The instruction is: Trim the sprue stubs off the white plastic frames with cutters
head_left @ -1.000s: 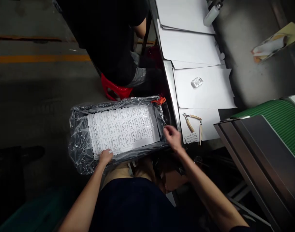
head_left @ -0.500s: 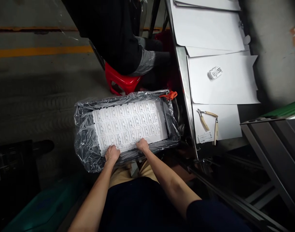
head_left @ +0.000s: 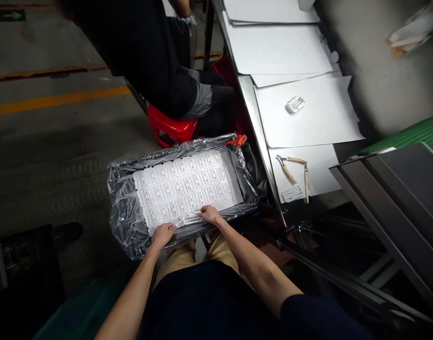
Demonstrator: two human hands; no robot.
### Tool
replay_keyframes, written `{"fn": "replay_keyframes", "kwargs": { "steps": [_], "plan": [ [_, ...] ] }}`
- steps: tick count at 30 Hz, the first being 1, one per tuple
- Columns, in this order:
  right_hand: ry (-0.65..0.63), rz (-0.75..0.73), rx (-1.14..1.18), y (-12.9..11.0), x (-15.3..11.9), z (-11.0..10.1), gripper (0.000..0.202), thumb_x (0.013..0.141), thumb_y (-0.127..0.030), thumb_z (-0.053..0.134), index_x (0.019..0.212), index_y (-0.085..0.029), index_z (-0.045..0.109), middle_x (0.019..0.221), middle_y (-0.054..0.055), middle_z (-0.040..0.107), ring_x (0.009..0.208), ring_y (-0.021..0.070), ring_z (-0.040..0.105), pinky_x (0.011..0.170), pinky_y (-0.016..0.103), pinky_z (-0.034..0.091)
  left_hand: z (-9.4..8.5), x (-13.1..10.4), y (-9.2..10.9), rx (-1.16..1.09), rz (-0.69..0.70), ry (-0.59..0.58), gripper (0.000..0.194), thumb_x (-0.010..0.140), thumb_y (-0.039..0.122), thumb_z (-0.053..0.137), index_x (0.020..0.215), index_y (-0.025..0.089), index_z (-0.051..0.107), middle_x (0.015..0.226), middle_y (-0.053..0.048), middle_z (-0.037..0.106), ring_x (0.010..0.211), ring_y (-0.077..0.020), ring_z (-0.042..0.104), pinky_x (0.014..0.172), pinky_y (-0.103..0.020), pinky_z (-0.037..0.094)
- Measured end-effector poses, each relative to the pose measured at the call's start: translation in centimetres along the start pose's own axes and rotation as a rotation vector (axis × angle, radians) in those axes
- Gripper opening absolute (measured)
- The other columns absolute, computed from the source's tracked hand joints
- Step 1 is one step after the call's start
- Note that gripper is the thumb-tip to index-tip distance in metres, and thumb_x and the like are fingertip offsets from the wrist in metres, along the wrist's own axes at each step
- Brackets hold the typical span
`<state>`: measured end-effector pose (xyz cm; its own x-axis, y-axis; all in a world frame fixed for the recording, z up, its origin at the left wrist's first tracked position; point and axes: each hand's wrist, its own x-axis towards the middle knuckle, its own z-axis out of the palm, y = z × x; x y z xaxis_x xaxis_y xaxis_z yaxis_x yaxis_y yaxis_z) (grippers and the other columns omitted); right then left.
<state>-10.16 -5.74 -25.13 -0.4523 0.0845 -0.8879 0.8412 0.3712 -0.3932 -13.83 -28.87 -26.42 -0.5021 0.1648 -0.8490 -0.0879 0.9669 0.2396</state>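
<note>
A crate lined with clear plastic [head_left: 126,212] holds a white sheet bearing rows of thin white parts [head_left: 181,182]. Along the crate's near side, a slim white frame-like piece [head_left: 191,219] spans the gap between my hands. My left hand [head_left: 163,233] pinches its left end, fingers closed. Its right end is between the closed fingers of my right hand [head_left: 208,214]. An orange item [head_left: 238,140] sits at the crate's far right corner.
To the right, a metal-edged table [head_left: 254,106] carries white sheets, a small stack of white parts [head_left: 295,104] and pliers [head_left: 287,170]. A person in dark clothes sits on a red stool [head_left: 172,130] beyond the crate. Dark metal panels [head_left: 390,189] stand at right.
The slim white piece now shows raised between my hands at the near edge, where my fingers were on the sheet. The view has shifted, moving the table leftward.
</note>
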Motion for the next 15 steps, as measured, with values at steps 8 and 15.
{"fn": "replay_keyframes", "kwargs": {
  "steps": [8,15],
  "plan": [
    [0.198,-0.213,0.394,2.8,-9.4,-4.0,0.024,0.085,-0.04,0.05,0.089,-0.016,0.049,0.071,-0.001,0.059,0.056,0.0133,0.061,0.048,0.022,0.045,0.2,-2.0,5.7,0.009,0.069,0.182,0.028,0.09,0.022,0.044,0.111,0.009,0.058,0.099,-0.013,0.066,0.092,-0.0231,0.062,0.082,-0.038,0.046],
    [0.556,-0.323,0.729,13.0,-16.6,-4.6,0.042,0.068,-0.066,0.05,0.072,-0.024,0.048,0.057,-0.001,0.053,0.062,0.0201,0.061,0.055,0.029,0.048,1.8,-2.3,13.7,-0.063,0.334,0.357,0.039,0.083,0.012,0.04,0.109,0.02,0.067,0.097,-0.015,0.066,0.102,-0.0262,0.059,0.085,-0.031,0.046]
  ]
}}
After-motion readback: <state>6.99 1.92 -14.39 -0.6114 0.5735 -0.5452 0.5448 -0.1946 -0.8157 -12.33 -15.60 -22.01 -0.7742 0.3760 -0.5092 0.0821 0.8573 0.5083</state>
